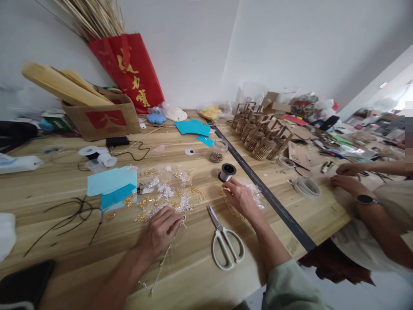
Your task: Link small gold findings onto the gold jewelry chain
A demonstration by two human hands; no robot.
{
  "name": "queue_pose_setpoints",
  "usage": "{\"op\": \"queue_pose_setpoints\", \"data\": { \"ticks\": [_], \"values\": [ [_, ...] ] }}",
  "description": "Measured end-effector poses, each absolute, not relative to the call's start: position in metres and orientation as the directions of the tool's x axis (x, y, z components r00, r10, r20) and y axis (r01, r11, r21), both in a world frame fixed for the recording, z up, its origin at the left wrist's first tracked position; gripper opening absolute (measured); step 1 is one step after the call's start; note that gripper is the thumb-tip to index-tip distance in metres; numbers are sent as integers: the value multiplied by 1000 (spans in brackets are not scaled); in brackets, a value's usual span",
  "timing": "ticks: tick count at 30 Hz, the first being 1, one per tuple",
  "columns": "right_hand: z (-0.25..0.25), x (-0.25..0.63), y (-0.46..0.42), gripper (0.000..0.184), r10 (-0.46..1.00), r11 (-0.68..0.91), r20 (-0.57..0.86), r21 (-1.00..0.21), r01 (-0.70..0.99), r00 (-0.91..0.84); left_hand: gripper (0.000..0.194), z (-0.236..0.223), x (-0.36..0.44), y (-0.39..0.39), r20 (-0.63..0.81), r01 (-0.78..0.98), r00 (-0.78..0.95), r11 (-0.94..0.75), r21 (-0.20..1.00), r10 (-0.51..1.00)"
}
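Observation:
My left hand (pixel 163 228) is closed in a pinch on the end of a thin beaded strand (pixel 160 269), which trails down over the table toward the front edge. Just beyond that hand lies a spread of silver and gold beads and charms (pixel 166 191), some in clear plastic bags. My right hand (pixel 240 198) rests low over the table, fingertips drawn together beside small gold pieces (pixel 221 192); what they hold, if anything, is hidden. A black spool of fine wire (pixel 227 171) stands right behind those fingers. Between my forearms lie white-handled scissors (pixel 226 245), blades pointing away.
A glass jar of beads (pixel 218 150) stands behind the spool. Blue sheets (pixel 112 183) and black cord (pixel 75 213) lie to the left. A dark strip (pixel 267 193) crosses the table; beyond it are small wooden lanterns (pixel 258 133), a tape roll (pixel 306 187) and a co-worker's hands (pixel 348 181).

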State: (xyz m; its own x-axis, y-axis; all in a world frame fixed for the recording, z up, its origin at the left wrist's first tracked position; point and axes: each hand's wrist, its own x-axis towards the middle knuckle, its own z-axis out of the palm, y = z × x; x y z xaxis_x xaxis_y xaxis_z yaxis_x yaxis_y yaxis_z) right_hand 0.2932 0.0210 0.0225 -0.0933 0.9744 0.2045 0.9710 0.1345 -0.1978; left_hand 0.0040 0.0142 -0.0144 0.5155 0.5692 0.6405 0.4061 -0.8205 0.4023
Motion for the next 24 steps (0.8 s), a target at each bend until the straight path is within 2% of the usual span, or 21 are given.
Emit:
{"op": "queue_pose_setpoints", "data": {
  "ticks": [5,11,14,17,22,24],
  "values": [
    [16,280,24,16,967,253,24,-75,965,-252,10,-16,3,15,634,403,516,-817,413,575],
    [6,273,26,17,969,237,-85,35,971,-234,11,-15,4,15,637,390,503,-811,436,584],
    [2,275,26,17,971,225,-86,41,973,-221,11,-14,4,15,634,389,502,-809,442,588],
    [6,282,26,16,979,202,-13,-69,977,-203,11,-14,5,15,642,388,502,-814,432,580],
    [23,304,26,16,960,215,267,-508,834,-85,10,-19,3,16,642,387,503,-815,431,579],
    [28,310,26,20,960,190,279,-636,748,-7,11,-22,2,16,629,393,507,-807,440,589]
  ]
}}
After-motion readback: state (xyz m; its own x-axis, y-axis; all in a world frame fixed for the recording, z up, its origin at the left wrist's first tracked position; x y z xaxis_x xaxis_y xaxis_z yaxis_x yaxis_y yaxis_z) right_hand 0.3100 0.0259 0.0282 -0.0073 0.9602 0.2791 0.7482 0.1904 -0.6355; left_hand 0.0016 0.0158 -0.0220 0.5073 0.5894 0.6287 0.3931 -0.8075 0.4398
